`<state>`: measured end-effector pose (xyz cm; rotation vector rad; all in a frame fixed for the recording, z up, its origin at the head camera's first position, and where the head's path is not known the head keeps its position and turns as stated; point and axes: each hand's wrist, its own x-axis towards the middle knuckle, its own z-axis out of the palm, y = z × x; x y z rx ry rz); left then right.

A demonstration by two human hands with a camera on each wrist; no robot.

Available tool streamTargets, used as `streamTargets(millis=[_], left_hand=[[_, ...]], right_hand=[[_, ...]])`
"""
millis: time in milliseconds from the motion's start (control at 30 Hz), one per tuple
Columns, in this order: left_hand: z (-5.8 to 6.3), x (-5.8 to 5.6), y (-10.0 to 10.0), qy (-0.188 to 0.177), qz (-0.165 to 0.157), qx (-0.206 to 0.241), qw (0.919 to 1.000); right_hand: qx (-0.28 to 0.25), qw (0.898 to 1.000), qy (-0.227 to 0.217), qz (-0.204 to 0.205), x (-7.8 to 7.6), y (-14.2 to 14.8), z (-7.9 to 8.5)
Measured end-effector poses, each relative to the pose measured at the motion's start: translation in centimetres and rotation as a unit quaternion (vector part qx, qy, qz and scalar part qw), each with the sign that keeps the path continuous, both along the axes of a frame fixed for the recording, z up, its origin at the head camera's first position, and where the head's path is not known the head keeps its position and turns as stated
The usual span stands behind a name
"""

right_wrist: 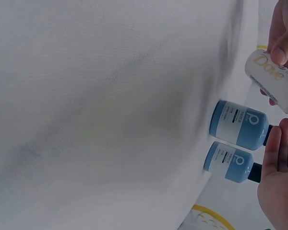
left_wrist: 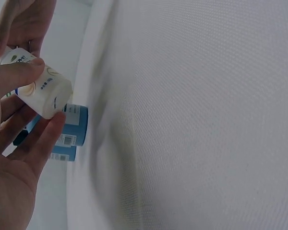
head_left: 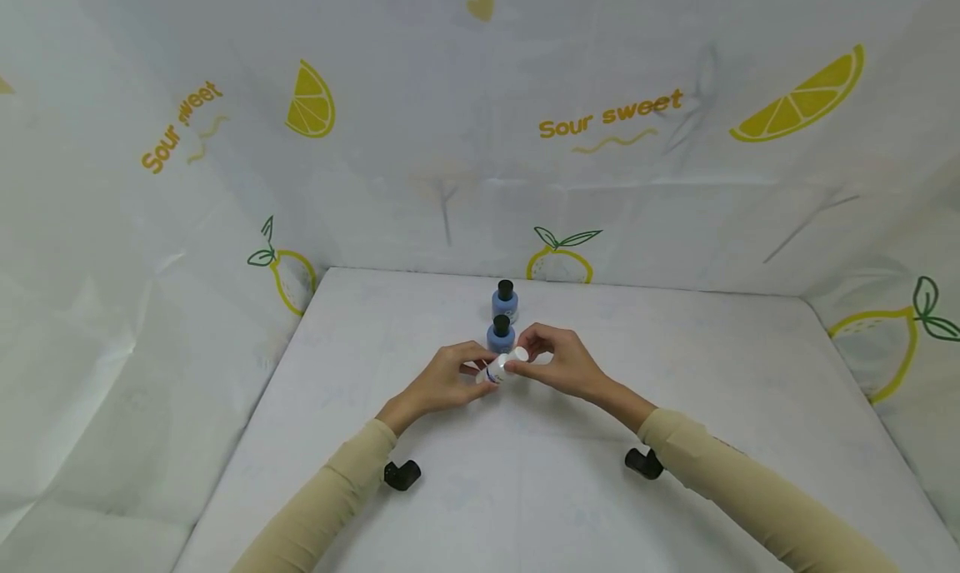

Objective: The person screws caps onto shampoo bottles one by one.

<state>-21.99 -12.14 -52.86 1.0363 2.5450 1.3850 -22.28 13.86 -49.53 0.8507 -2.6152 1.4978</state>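
Note:
A white Dove bottle (head_left: 492,371) is held tilted above the table, its white cap (head_left: 519,354) up and to the right. My left hand (head_left: 448,378) grips the bottle's body, thumb on one side and fingers on the other. At the cap end, my right hand (head_left: 564,361) has its thumb against the cap and its fingers bent close behind; the cap is partly hidden in the wrist views. Just beyond the hands stand two blue bottles with black caps, a nearer one (head_left: 500,340) and a farther one (head_left: 505,304), both upright.
Two short black cylindrical pieces show beside the forearms, a left one (head_left: 402,475) and a right one (head_left: 643,463). A white cloth covers the table (head_left: 570,490). Behind it hangs a white lemon-print curtain (head_left: 375,198).

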Motion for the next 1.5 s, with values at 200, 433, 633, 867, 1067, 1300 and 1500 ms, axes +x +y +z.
streamTargets(millis=[200, 433, 633, 867, 1067, 1300, 1500], left_hand=[[-0.1, 0.1, 0.0, -0.004, -0.003, 0.0, 1.0], [-0.3, 0.2, 0.0, -0.003, -0.002, 0.002, 1.0], [-0.3, 0.3, -0.1, -0.002, 0.0, -0.001, 1.0], [-0.3, 0.4, -0.3, -0.009, 0.004, 0.0, 1.0], [-0.2, 0.4, -0.2, -0.011, -0.005, -0.002, 0.9999], [0.1, 0.4, -0.1, -0.011, -0.008, -0.002, 0.9999], [0.5, 0.4, 0.0, -0.008, -0.01, 0.003, 0.9999]], right_hand=[[0.002, 1.0, -0.005, -0.009, 0.3, -0.1, -0.2], [0.011, 1.0, -0.013, -0.012, 0.4, -0.2, -0.1], [0.011, 0.999, -0.048, 0.023, 0.2, 0.2, 0.3], [-0.038, 0.985, -0.094, 0.14, -0.6, 1.1, 0.2], [-0.062, 0.978, -0.107, 0.169, -0.8, 1.3, -0.1], [-0.069, 0.984, -0.076, 0.149, -0.7, 1.2, -0.4], [-0.071, 0.988, -0.069, 0.114, -0.7, 1.2, -0.4]])
